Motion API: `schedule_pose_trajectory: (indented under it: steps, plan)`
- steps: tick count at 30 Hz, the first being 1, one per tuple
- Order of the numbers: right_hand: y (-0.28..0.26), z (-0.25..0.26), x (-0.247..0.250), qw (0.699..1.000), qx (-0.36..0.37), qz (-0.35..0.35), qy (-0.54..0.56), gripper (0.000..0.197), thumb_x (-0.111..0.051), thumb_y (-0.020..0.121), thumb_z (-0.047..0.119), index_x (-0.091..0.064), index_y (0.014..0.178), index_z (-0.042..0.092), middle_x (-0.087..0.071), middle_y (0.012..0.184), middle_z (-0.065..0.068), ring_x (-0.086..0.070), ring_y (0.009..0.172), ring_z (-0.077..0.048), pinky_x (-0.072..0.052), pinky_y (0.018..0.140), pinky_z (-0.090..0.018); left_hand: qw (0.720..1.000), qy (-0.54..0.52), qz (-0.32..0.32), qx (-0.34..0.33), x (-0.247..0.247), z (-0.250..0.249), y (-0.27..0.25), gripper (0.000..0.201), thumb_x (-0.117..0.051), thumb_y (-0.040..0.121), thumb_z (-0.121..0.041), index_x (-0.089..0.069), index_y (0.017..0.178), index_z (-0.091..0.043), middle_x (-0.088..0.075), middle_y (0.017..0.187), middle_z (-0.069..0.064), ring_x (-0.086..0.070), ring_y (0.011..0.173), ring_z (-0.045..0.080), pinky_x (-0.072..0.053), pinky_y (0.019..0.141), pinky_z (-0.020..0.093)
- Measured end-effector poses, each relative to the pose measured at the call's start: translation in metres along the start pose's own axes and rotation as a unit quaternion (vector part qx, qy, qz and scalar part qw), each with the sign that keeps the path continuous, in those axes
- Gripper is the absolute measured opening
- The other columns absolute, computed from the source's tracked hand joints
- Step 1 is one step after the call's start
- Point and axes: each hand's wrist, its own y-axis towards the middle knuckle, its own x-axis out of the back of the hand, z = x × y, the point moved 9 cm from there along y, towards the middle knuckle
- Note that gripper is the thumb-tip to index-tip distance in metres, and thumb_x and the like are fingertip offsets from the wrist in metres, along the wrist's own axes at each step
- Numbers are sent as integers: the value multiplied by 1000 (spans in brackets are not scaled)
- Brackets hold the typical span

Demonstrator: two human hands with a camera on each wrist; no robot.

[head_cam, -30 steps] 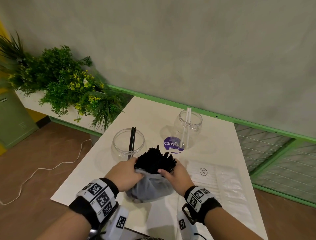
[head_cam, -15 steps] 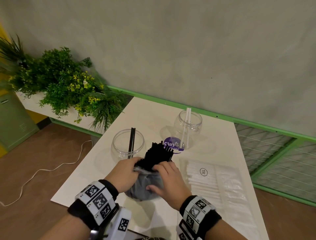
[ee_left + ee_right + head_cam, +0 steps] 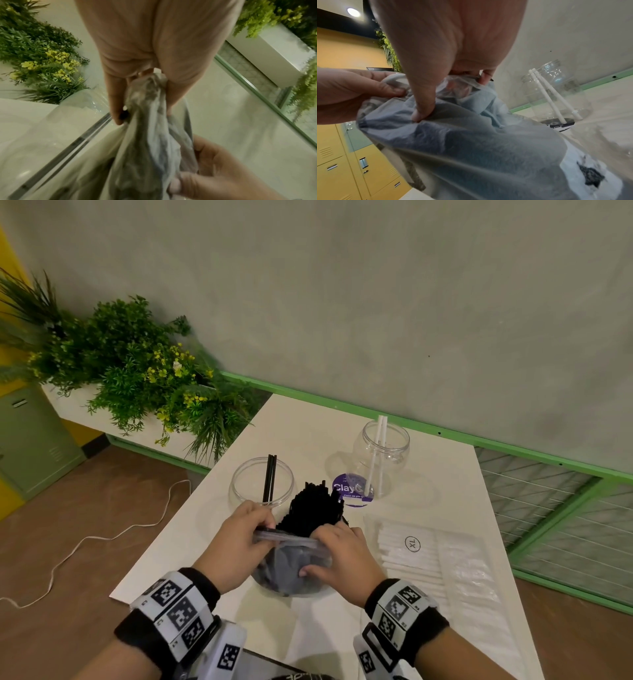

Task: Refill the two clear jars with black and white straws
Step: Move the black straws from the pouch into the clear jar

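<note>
On the white matte table (image 3: 428, 508) our flat clear packet of white straws (image 3: 421, 556), marked "XL", lies right of the crinkled translucent bag of black straws (image 3: 291, 570). Our left hand (image 3: 236, 546) and right hand (image 3: 339, 563) pinch its rim, before two round clear jars (image 3: 262, 484), near a purple "Clay" sticker (image 3: 352, 491).

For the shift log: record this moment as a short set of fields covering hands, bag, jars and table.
left hand: pinches the rim of the plastic bag
right hand: grips the bag's other side, thumb pressed into the plastic
bag contents: bundle of black straws sticking out of the top
left jar: clear, holds two black straws
right jar: clear, holds two white straws
table: white; packet of white straws lies flat to the right of the bag
</note>
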Motion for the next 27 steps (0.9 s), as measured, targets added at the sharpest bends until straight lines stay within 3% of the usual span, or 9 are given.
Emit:
schedule_pose_trajectory:
  steps: [5, 7, 11, 13, 15, 18, 21, 23, 27]
  plan:
    - [-4, 0, -5, 999, 7, -46, 13, 36, -52, 69, 57, -54, 84, 25, -51, 93, 10, -44, 94, -14, -30, 78, -30, 994, -109, -6, -10, -4, -1, -9, 24, -59, 70, -10, -53, 71, -33, -51, 92, -9, -54, 98, 13, -43, 85, 21]
    - [-7, -1, -7, 998, 11, -60, 18, 27, -54, 72, 51, -53, 83, 26, -50, 94, 12, -44, 93, -13, -29, 78, -28, 991, -132, 20, 2, -7, -1, -13, 13, -62, 69, -23, -54, 70, -33, -52, 98, -13, -53, 106, 7, -42, 89, 18]
    - [-9, -6, -3, 996, -3, -87, 24, 16, -53, 77, 40, -55, 84, 26, -51, 95, 14, -46, 93, -12, -30, 79, -26, 998, -33, 58, 3, -5, 4, -21, 23, -61, 70, -55, -57, 76, -32, -48, 116, -20, -46, 114, -7, -34, 94, 7]
    - [-10, -8, -1, 995, -9, -93, 24, 20, -51, 79, 41, -57, 83, 23, -55, 92, 12, -50, 91, -15, -34, 79, -26, 996, 50, 67, -14, -4, 5, -23, 15, -67, 75, -45, -57, 85, -41, -42, 122, -25, -45, 112, -11, -35, 94, 9]
    - [-10, -8, 1, 994, -9, -99, 34, 22, -51, 80, 41, -58, 82, 21, -56, 90, 10, -50, 89, -16, -36, 79, -27, 996, 73, 47, -31, -3, 5, -23, 32, -72, 79, -22, -54, 95, -43, -41, 122, -25, -46, 108, -12, -36, 90, 6]
    - [-12, -4, 2, 994, 3, -89, 60, 21, -54, 82, 40, -57, 86, 20, -55, 90, 10, -48, 89, -13, -40, 80, -29, 997, 45, -34, -44, 3, 0, -22, 47, -67, 74, 7, -52, 82, -37, -52, 113, -19, -49, 103, -11, -35, 78, -1]
    - [-19, 3, 0, 992, 32, -87, 89, 19, -59, 83, 36, -59, 94, 21, -55, 96, 9, -48, 92, -12, -41, 84, -28, 994, 14, -102, -35, 5, 2, -24, 56, -57, 64, 21, -46, 67, -33, -57, 101, -13, -53, 97, -5, -36, 76, 1]
    - [-24, 3, -4, 989, 41, -88, 109, 22, -58, 86, 36, -63, 100, 20, -55, 103, 8, -49, 99, -11, -41, 89, -26, 994, -2, -107, -23, 2, 4, -25, 51, -56, 64, 18, -48, 64, -32, -58, 99, -12, -55, 95, -2, -36, 76, 2]
    - [-30, -4, -8, 986, 23, -84, 139, 42, -45, 93, 53, -71, 101, 21, -55, 119, 9, -45, 116, -6, -35, 100, -21, 998, -38, -30, 45, -13, 16, -24, 17, -66, 73, -18, -58, 61, -25, -56, 107, -16, -56, 94, -4, -36, 78, 5]
